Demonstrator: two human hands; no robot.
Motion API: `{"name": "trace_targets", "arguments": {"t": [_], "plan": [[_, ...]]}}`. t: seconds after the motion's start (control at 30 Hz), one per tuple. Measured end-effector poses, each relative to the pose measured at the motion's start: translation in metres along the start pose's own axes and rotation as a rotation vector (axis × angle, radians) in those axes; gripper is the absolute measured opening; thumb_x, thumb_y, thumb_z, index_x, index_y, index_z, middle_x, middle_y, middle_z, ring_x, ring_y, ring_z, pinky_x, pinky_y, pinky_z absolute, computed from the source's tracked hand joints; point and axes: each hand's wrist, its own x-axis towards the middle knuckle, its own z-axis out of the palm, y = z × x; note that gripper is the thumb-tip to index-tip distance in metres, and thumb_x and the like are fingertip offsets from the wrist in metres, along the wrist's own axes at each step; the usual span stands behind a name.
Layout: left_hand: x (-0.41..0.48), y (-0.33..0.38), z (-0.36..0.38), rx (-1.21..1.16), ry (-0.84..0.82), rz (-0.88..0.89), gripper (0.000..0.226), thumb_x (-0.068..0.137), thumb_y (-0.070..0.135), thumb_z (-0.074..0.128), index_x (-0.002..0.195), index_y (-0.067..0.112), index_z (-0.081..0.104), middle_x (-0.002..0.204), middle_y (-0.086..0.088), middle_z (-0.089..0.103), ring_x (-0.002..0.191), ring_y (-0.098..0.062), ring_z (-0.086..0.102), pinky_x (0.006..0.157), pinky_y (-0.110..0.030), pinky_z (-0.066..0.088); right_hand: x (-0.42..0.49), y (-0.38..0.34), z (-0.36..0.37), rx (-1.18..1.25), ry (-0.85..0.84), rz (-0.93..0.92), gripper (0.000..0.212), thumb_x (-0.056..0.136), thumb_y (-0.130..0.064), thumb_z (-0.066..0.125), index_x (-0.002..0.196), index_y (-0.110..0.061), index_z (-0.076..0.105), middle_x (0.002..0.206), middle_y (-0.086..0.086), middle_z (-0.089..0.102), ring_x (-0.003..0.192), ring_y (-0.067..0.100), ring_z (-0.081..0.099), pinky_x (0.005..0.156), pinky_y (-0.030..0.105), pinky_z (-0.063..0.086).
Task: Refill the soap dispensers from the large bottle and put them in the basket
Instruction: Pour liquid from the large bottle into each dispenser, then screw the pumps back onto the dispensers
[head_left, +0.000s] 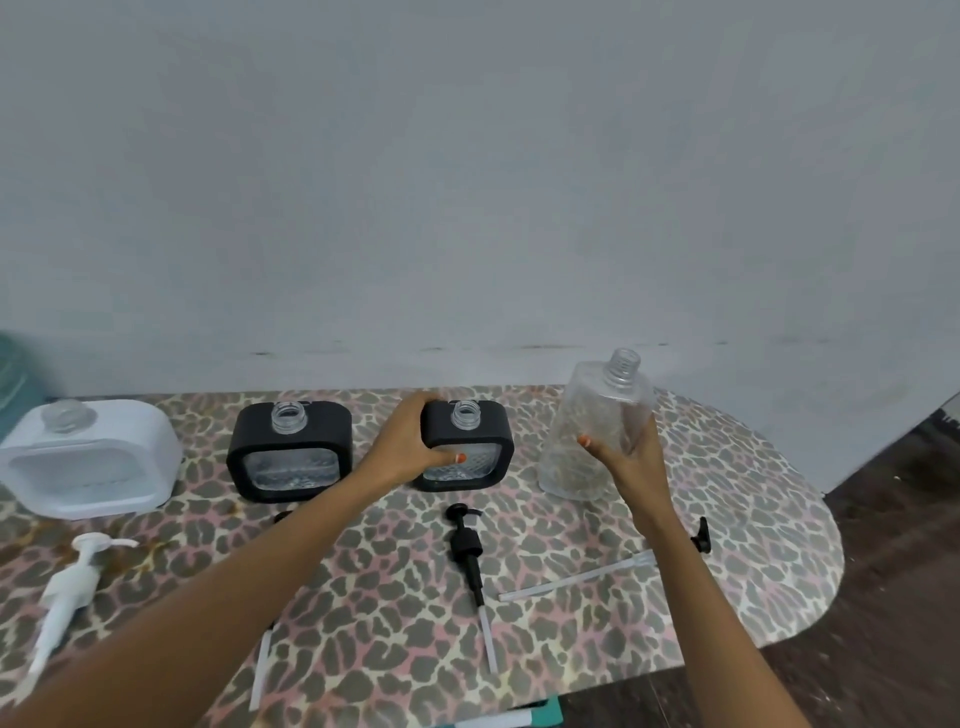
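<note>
Clear large bottle (584, 410) gripped by right hand (631, 460), left hand (408, 441) clasping black dispenser (500, 418)

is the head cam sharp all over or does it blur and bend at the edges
Head view: crisp mid-frame at the right black dispenser and black pump; soft at the left edge, where the white dispenser blurs; the table edge bows on the right; flat light, no hard shadows.

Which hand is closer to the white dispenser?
Left. The left hand grips a black dispenser right of the white dispenser; the right hand holds the clear bottle farther right.
</note>
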Motion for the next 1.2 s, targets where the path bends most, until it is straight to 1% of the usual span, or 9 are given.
{"name": "trace_targets", "arguments": {"t": [0.1, 0.23, 0.33, 0.43, 0.73, 0.9, 0.97, 1.07, 1.2], "plan": [[-0.004, 0.004, -0.002, 0.024, 0.005, 0.002, 0.079, 0.064, 0.013, 0.081, 0.128, 0.010, 0.035, 0.127, -0.009, 0.041, 0.108, -0.015, 0.043, 0.090, -0.022, 0.035, -0.006, -0.005, -0.001, -0.021, 0.015, -0.024, 0.086, 0.071, -0.013, 0.078, 0.140, -0.025, 0.029, 0.134, -0.006, 0.044, 0.119, 0.014, 0.046, 0.095, 0.035, 0.044], [-0.015, 0.009, -0.012, 0.023, 0.071, -0.002, 0.083, 0.067, 0.016, 0.079, 0.134, 0.010, 0.030, 0.137, -0.009, 0.035, 0.126, -0.019, 0.035, 0.096, -0.019, 0.025, -0.023, -0.012, 0.003, -0.128, 0.208, -0.037, 0.091, 0.071, -0.017, 0.079, 0.143, -0.019, 0.024, 0.146, 0.003, 0.030, 0.132, 0.021, 0.034, 0.108, 0.036, 0.031], [-0.030, 0.014, -0.021, 0.049, 0.106, 0.029, 0.080, 0.069, 0.018, 0.078, 0.134, 0.011, 0.031, 0.137, -0.007, 0.036, 0.126, -0.017, 0.035, 0.096, -0.017, 0.024, -0.045, -0.019, 0.011, -0.206, 0.311, -0.114, 0.084, 0.071, -0.015, 0.078, 0.139, -0.012, 0.029, 0.140, 0.010, 0.033, 0.129, 0.024, 0.035, 0.106, 0.032, 0.030], [-0.051, 0.016, -0.031, 0.036, 0.141, 0.053, 0.076, 0.069, 0.016, 0.077, 0.132, 0.013, 0.034, 0.135, -0.006, 0.040, 0.124, -0.015, 0.038, 0.096, -0.017, 0.026, -0.072, -0.023, 0.026, -0.266, 0.338, -0.153, 0.074, 0.073, -0.014, 0.077, 0.134, -0.010, 0.035, 0.133, 0.014, 0.037, 0.124, 0.027, 0.036, 0.104, 0.043, 0.034], [-0.133, -0.012, -0.084, 0.071, 0.208, 0.049, 0.059, 0.079, 0.021, 0.069, 0.129, 0.013, 0.039, 0.131, -0.004, 0.046, 0.122, -0.018, 0.044, 0.093, -0.018, 0.032, -0.137, -0.041, 0.117, -0.306, 0.064, -0.217, 0.047, 0.077, -0.011, 0.073, 0.118, -0.006, 0.049, 0.119, 0.012, 0.046, 0.115, 0.028, 0.043, 0.096, 0.039, 0.039], [-0.179, -0.046, -0.130, 0.083, 0.316, -0.001, 0.055, 0.078, 0.015, 0.069, 0.126, 0.009, 0.043, 0.126, -0.007, 0.051, 0.117, -0.018, 0.048, 0.092, -0.015, 0.033, -0.177, -0.050, 0.199, -0.330, -0.179, -0.281, 0.040, 0.078, -0.020, 0.073, 0.112, -0.010, 0.053, 0.116, 0.007, 0.050, 0.107, 0.013, 0.042, 0.091, 0.020, 0.032], [-0.193, -0.059, -0.149, 0.080, 0.354, -0.041, 0.054, 0.078, 0.015, 0.070, 0.125, 0.007, 0.045, 0.125, -0.008, 0.051, 0.116, -0.017, 0.048, 0.093, -0.016, 0.035, -0.189, -0.054, 0.232, -0.337, -0.293, -0.290, 0.040, 0.079, -0.020, 0.072, 0.113, -0.009, 0.053, 0.117, 0.008, 0.049, 0.109, 0.017, 0.044, 0.094, 0.025, 0.036], [-0.208, -0.077, -0.175, 0.071, 0.414, -0.072, 0.048, 0.078, 0.010, 0.069, 0.121, 0.005, 0.048, 0.121, -0.010, 0.052, 0.113, -0.016, 0.049, 0.083, -0.009, 0.035, -0.205, -0.062, 0.279, -0.406, -0.428, -0.285, 0.045, 0.081, -0.027, 0.069, 0.119, -0.011, 0.051, 0.122, 0.007, 0.048, 0.116, 0.020, 0.042, 0.100, 0.030, 0.036], [-0.219, -0.097, -0.205, 0.058, 0.487, -0.110, 0.049, 0.077, 0.008, 0.069, 0.121, 0.006, 0.048, 0.117, -0.010, 0.056, 0.109, -0.018, 0.052, 0.089, -0.018, 0.038, -0.220, -0.070, 0.329, -0.461, -0.521, -0.260, 0.046, 0.083, -0.032, 0.066, 0.120, -0.011, 0.049, 0.122, 0.007, 0.048, 0.115, 0.020, 0.043, 0.098, 0.029, 0.036]]}}
